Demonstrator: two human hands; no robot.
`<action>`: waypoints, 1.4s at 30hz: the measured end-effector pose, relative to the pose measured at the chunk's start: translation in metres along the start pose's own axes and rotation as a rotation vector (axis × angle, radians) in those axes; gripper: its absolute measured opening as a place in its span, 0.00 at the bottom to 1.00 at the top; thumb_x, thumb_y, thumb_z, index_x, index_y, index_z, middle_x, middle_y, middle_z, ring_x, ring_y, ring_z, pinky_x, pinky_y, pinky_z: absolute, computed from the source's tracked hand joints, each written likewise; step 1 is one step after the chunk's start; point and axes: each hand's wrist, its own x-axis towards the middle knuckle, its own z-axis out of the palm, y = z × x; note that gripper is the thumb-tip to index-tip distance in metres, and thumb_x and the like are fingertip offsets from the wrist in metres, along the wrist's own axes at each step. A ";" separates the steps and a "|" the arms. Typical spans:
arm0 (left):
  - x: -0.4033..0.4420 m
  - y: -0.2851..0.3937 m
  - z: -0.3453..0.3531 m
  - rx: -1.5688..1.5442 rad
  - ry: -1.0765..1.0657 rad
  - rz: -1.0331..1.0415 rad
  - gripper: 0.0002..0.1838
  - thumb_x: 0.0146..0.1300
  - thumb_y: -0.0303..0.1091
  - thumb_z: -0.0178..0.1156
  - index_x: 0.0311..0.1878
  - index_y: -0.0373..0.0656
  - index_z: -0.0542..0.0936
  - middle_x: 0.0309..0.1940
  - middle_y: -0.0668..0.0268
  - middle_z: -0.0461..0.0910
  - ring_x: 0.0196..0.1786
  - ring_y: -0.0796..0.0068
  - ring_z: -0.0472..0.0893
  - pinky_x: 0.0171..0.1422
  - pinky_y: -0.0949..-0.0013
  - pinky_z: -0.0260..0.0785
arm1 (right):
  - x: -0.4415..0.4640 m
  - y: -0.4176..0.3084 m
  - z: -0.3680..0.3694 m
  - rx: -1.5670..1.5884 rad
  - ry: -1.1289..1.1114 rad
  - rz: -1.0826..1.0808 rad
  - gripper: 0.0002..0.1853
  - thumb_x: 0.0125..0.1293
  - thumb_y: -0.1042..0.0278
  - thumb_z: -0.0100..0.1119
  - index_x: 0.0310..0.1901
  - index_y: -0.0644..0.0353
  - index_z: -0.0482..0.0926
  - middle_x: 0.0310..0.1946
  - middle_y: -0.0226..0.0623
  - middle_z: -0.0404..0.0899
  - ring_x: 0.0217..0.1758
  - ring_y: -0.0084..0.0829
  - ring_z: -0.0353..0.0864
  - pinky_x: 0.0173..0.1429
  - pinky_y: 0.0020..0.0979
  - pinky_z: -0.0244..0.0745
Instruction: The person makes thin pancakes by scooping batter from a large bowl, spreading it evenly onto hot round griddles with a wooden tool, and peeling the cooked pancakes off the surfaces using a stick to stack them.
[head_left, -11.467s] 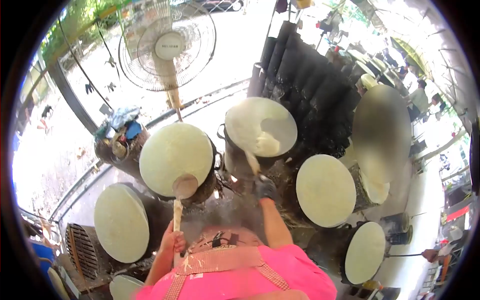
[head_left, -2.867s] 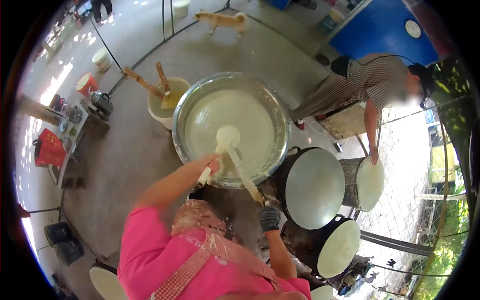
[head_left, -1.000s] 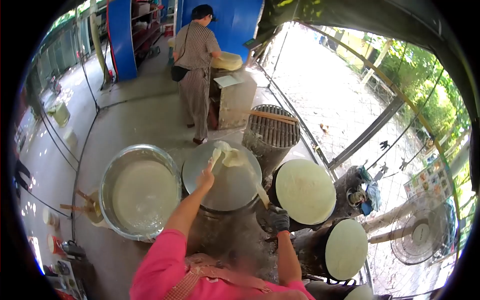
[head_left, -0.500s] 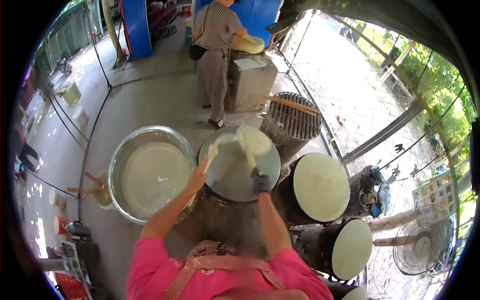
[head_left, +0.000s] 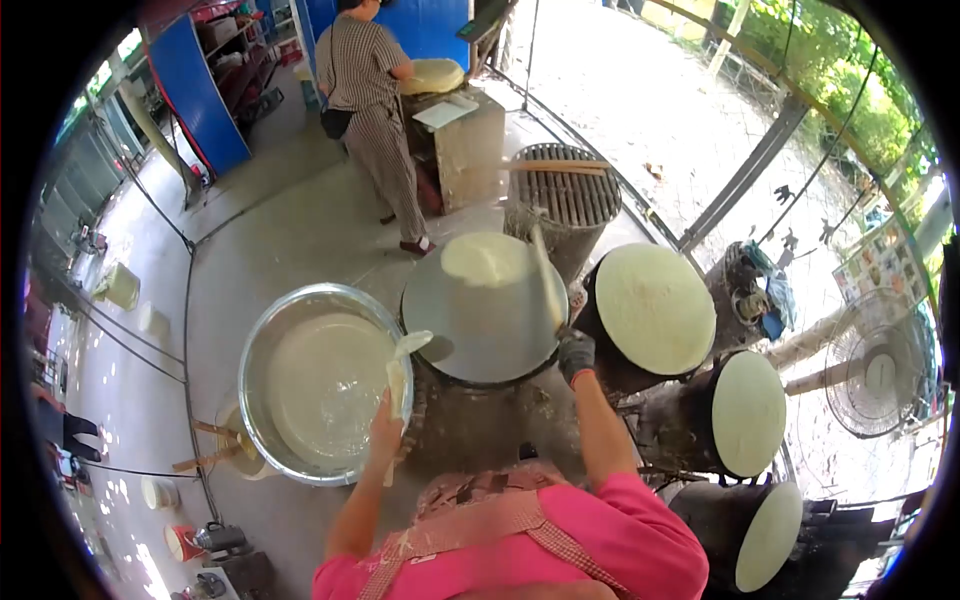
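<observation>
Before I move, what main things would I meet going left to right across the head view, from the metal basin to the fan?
Metal basin → partly bare griddle → gloved right hand → large pale-coated griddle → narrower-looking pale-coated griddle → fan.

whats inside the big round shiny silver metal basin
The round, shiny silver metal basin holds pale cream-coloured liquid. Its bottom is hidden beneath that liquid, and the bare left hand covers part of the rim.

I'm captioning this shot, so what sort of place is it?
Likely an open-sided crepe kitchen: a metal basin of what looks like batter, round griddles spread with pale layers, and greenery outside.
</observation>
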 end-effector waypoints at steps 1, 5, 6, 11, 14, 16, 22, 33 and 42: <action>0.002 -0.006 0.004 0.060 0.044 0.111 0.35 0.44 0.23 0.46 0.62 0.42 0.59 0.45 0.59 0.74 0.23 0.77 0.70 0.28 0.76 0.63 | 0.008 0.024 -0.001 -0.811 -0.102 -0.381 0.11 0.56 0.65 0.51 0.38 0.58 0.78 0.35 0.36 0.78 0.33 0.27 0.77 0.41 0.28 0.73; -0.012 0.075 -0.003 -0.107 -0.058 -0.259 0.36 0.44 0.22 0.45 0.63 0.47 0.58 0.36 0.59 0.76 0.17 0.77 0.70 0.21 0.75 0.63 | 0.003 0.014 0.054 -0.907 -0.184 -0.100 0.13 0.56 0.60 0.51 0.39 0.55 0.78 0.34 0.36 0.78 0.33 0.30 0.76 0.41 0.32 0.72; -0.014 0.107 -0.010 -0.168 -0.088 -0.421 0.36 0.45 0.22 0.44 0.63 0.48 0.58 0.34 0.59 0.76 0.16 0.77 0.69 0.20 0.75 0.63 | 0.033 0.030 0.022 -0.950 -0.279 -0.280 0.13 0.56 0.60 0.51 0.40 0.55 0.78 0.34 0.35 0.77 0.31 0.30 0.75 0.39 0.32 0.72; -0.014 0.090 0.011 -0.034 0.021 -0.335 0.35 0.45 0.22 0.46 0.63 0.44 0.58 0.47 0.58 0.72 0.22 0.76 0.73 0.26 0.77 0.65 | 0.082 0.003 -0.017 -0.323 -0.093 0.326 0.10 0.58 0.65 0.53 0.41 0.51 0.78 0.27 0.30 0.78 0.16 0.20 0.67 0.13 0.21 0.59; -0.017 0.072 0.028 -0.022 0.115 -0.246 0.34 0.46 0.22 0.47 0.63 0.42 0.58 0.47 0.58 0.72 0.22 0.75 0.73 0.23 0.77 0.65 | 0.036 -0.026 -0.001 -0.427 -0.266 0.334 0.11 0.57 0.64 0.56 0.43 0.49 0.78 0.29 0.25 0.77 0.18 0.18 0.67 0.15 0.20 0.60; -0.029 0.086 0.028 -0.067 0.150 -0.319 0.34 0.47 0.22 0.47 0.63 0.42 0.57 0.43 0.58 0.73 0.18 0.76 0.71 0.18 0.77 0.63 | 0.034 -0.017 -0.011 -0.327 -0.465 0.264 0.13 0.55 0.64 0.58 0.44 0.50 0.78 0.29 0.21 0.76 0.18 0.16 0.67 0.15 0.18 0.60; -0.085 0.012 0.033 -0.047 0.202 -0.350 0.35 0.46 0.19 0.50 0.63 0.45 0.57 0.33 0.60 0.74 0.19 0.74 0.73 0.20 0.74 0.64 | 0.094 -0.078 -0.015 -0.500 -0.267 0.400 0.12 0.56 0.69 0.54 0.43 0.58 0.77 0.36 0.29 0.78 0.35 0.23 0.73 0.40 0.27 0.71; -0.116 0.099 0.038 -0.415 0.266 -0.652 0.38 0.47 0.18 0.46 0.65 0.53 0.53 0.14 0.68 0.64 0.08 0.81 0.61 0.09 0.75 0.52 | 0.110 -0.107 0.028 -0.586 -0.418 0.497 0.11 0.51 0.60 0.64 0.36 0.53 0.80 0.24 0.19 0.73 0.14 0.14 0.60 0.15 0.18 0.54; -0.146 0.066 0.050 -0.334 0.382 -0.653 0.36 0.47 0.20 0.49 0.64 0.47 0.55 0.26 0.64 0.71 0.19 0.81 0.66 0.19 0.76 0.59 | 0.146 -0.094 0.004 -0.309 -0.603 0.534 0.17 0.55 0.68 0.58 0.47 0.57 0.75 0.31 0.23 0.77 0.21 0.16 0.68 0.22 0.21 0.65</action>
